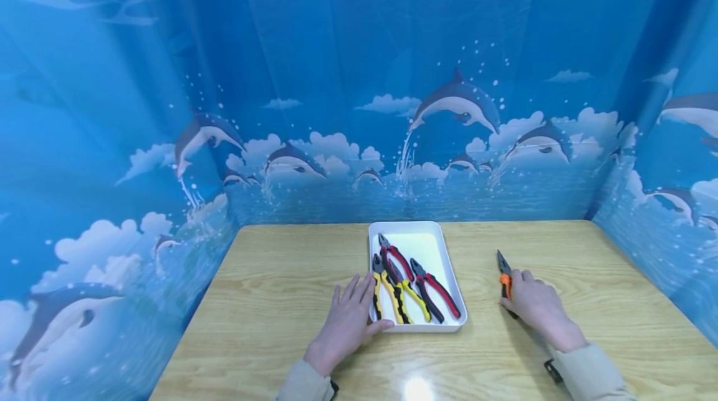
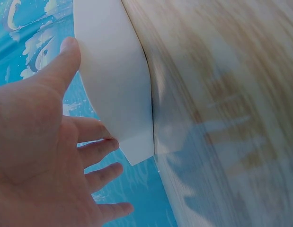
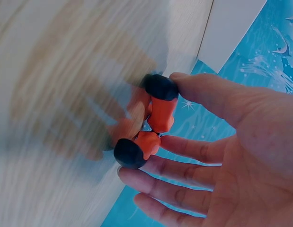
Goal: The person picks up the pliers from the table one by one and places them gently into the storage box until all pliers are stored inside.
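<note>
My right hand (image 1: 537, 306) holds long-nose pliers (image 1: 506, 284) with orange and black handles, right of the tray, their dark jaws pointing away from me. In the right wrist view, the thumb presses one handle of the pliers (image 3: 161, 113) and the fingers lie against the other. Whether the pliers touch the table cannot be told. At the near left corner of a white tray (image 1: 427, 244), my left hand (image 1: 344, 321) rests with spread, fairly straight fingers. The left wrist view shows its thumb and a finger touching the tray wall (image 2: 113, 71).
Inside the tray lie two red-and-black pliers (image 1: 443, 296) and two yellow-and-black pliers (image 1: 388, 294), close together. The wooden table (image 1: 280, 276) ends at the back and sides against a blue dolphin-print curtain (image 1: 336, 77).
</note>
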`<action>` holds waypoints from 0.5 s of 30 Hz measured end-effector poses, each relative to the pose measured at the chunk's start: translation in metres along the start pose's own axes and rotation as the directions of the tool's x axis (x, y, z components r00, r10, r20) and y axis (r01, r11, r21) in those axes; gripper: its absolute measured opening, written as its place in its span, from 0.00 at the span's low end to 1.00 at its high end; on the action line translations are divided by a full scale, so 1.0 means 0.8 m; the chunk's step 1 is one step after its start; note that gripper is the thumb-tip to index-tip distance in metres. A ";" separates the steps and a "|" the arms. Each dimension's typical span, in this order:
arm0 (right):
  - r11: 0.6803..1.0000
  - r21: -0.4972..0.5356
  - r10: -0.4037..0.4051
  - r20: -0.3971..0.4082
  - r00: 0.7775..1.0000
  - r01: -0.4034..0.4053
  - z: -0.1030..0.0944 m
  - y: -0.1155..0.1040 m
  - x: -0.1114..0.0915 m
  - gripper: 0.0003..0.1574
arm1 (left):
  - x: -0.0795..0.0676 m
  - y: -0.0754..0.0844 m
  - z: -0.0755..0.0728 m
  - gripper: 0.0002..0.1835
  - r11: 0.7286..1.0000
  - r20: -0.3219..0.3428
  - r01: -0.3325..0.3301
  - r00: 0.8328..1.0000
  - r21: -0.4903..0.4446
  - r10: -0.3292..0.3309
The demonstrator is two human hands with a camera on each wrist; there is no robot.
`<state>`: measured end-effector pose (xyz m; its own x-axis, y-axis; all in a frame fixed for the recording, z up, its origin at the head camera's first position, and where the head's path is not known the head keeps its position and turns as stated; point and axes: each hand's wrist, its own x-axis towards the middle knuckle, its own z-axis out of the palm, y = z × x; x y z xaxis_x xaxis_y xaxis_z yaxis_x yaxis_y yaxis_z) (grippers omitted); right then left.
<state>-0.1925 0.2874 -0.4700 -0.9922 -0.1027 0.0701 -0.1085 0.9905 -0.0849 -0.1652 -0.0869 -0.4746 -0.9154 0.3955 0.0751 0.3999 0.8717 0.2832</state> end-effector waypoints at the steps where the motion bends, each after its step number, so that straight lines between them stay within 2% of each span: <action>1: 1.000 -0.001 -0.004 -0.005 1.000 0.004 0.000 -0.001 -0.001 0.37 | 0.000 0.000 0.000 0.50 1.000 -0.002 -0.001 1.000 -0.002 0.001; 9: 0.999 -0.020 -0.026 -0.045 0.999 0.025 0.003 -0.006 -0.001 0.37 | -0.001 0.000 0.000 0.50 1.000 -0.004 -0.002 1.000 -0.008 0.002; 15: 0.999 -0.027 -0.030 -0.045 0.999 0.029 0.005 -0.009 -0.001 0.38 | -0.001 0.000 0.000 0.50 1.000 -0.002 -0.002 1.000 -0.011 0.001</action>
<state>-0.1912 0.2798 -0.4731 -0.9848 -0.1285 0.1171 -0.1357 0.9891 -0.0564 -0.1646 -0.0873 -0.4749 -0.9149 0.3962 0.0774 0.4007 0.8678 0.2938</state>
